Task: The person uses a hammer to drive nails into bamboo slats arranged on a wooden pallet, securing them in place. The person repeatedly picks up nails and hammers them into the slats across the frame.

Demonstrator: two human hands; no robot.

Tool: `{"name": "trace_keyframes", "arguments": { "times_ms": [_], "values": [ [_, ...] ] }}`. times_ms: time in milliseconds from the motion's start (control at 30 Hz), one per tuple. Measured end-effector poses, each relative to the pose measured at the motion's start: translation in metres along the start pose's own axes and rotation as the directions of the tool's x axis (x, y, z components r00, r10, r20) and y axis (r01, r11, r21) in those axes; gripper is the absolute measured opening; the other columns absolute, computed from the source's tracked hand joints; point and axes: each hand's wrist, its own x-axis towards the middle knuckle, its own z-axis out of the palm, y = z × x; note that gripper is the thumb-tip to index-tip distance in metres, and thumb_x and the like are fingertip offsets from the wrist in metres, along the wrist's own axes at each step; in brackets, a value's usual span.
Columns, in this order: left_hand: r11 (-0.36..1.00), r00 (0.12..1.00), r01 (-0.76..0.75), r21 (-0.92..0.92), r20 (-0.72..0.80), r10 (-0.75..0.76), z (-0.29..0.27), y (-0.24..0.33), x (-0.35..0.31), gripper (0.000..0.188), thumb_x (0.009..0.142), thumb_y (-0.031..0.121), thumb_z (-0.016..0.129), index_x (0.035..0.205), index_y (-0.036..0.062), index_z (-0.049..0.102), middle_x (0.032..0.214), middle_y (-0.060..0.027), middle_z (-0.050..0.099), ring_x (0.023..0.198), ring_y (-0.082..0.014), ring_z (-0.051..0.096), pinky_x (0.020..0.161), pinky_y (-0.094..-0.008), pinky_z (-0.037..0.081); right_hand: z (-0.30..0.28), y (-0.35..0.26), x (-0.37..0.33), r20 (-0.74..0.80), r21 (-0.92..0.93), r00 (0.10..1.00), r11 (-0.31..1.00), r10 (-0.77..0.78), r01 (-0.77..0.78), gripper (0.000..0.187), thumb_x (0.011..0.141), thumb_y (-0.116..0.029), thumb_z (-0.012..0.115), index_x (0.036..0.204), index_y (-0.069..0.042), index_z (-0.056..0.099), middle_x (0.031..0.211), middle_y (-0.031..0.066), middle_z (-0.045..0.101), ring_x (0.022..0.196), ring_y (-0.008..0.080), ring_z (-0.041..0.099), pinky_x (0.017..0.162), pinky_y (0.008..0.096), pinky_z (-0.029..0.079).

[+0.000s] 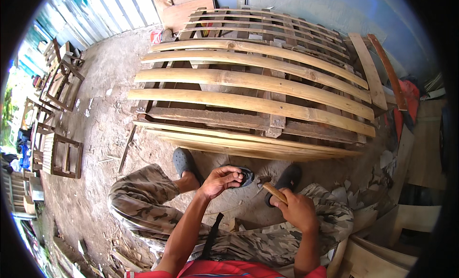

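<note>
Tan wooden-handled hammer, likely head-heavy, best held where right hand wraps its near end; left hand curls round soft-looking black bundle.

Slats on a frame beyond the hammer, chairs leftward, planks rightward

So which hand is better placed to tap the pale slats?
Probably your right hand: it grips a wooden-handled tool, apparently a hammer, while your left hand is at a dark pouch-like item.
</note>
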Motion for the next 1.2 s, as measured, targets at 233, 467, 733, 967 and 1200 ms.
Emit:
{"name": "trace_keyframes", "arguments": {
  "times_ms": [233, 467, 733, 967, 1200],
  "values": [
    [0.949, 0.976, -0.217, 0.230, 0.069, 0.207, 0.062, 0.068, -0.029, 0.013, 0.099, 0.010, 0.066, 0.107, -0.0003, 0.070, 0.100, -0.0138, 0.072, 0.089, -0.0204, 0.070, 0.076, -0.0323, 0.060, -0.015, -0.003, -0.005, -0.064, 0.136, 0.998, 0.991, -0.011, 0.020, 0.035, 0.092, -0.039, 0.071, 0.103, -0.006, 0.066, 0.078, 0.0169, 0.070, 0.075, 0.0400, 0.070, 0.067, 0.0488, 0.054],
    [0.753, 0.895, -0.440, 0.489, 0.171, 0.412, 0.144, 0.176, -0.013, 0.010, 0.101, 0.014, 0.064, 0.102, 0.0051, 0.069, 0.097, -0.0075, 0.072, 0.080, -0.0124, 0.068, 0.064, -0.0258, 0.057, -0.020, -0.007, -0.006, -0.189, 0.297, 0.981, 0.951, -0.030, 0.087, 0.031, 0.090, -0.029, 0.074, 0.106, -0.005, 0.064, 0.080, 0.0179, 0.071, 0.076, 0.0386, 0.072, 0.066, 0.0442, 0.055],
    [0.009, 0.697, -0.454, 0.891, 0.349, 0.627, 0.189, 0.265, 0.098, 0.016, 0.100, 0.014, 0.063, 0.108, 0.0023, 0.069, 0.095, -0.0083, 0.074, 0.082, -0.0160, 0.068, 0.075, -0.0321, 0.054, -0.019, -0.007, -0.006, -0.273, 0.413, 0.962, 0.901, -0.016, 0.133, 0.032, 0.092, -0.033, 0.073, 0.105, -0.005, 0.065, 0.072, 0.0172, 0.067, 0.068, 0.0371, 0.070, 0.059, 0.0437, 0.053],
    [-0.192, 0.810, -0.330, 0.924, 0.382, 0.446, 0.191, 0.286, 0.137, 0.023, 0.097, 0.026, 0.065, 0.106, 0.0052, 0.069, 0.093, -0.0169, 0.073, 0.083, -0.0280, 0.068, 0.078, -0.0396, 0.053, -0.016, 0.000, -0.004, -0.348, 0.461, 0.938, 0.871, 0.000, 0.171, 0.028, 0.091, -0.023, 0.071, 0.106, 0.000, 0.065, 0.070, 0.0129, 0.070, 0.067, 0.0284, 0.073, 0.062, 0.0369, 0.054],
    [-0.166, 0.815, -0.297, 0.940, 0.340, 0.469, 0.181, 0.281, 0.136, 0.021, 0.099, 0.025, 0.064, 0.104, 0.0044, 0.063, 0.087, -0.0115, 0.071, 0.076, -0.0217, 0.064, 0.074, -0.0363, 0.051, -0.030, -0.007, -0.001, -0.332, 0.568, 0.941, 0.809, 0.057, 0.152, 0.035, 0.096, -0.031, 0.069, 0.113, -0.001, 0.065, 0.075, 0.0123, 0.070, 0.069, 0.0262, 0.073, 0.063, 0.0378, 0.054]
  ]
}}
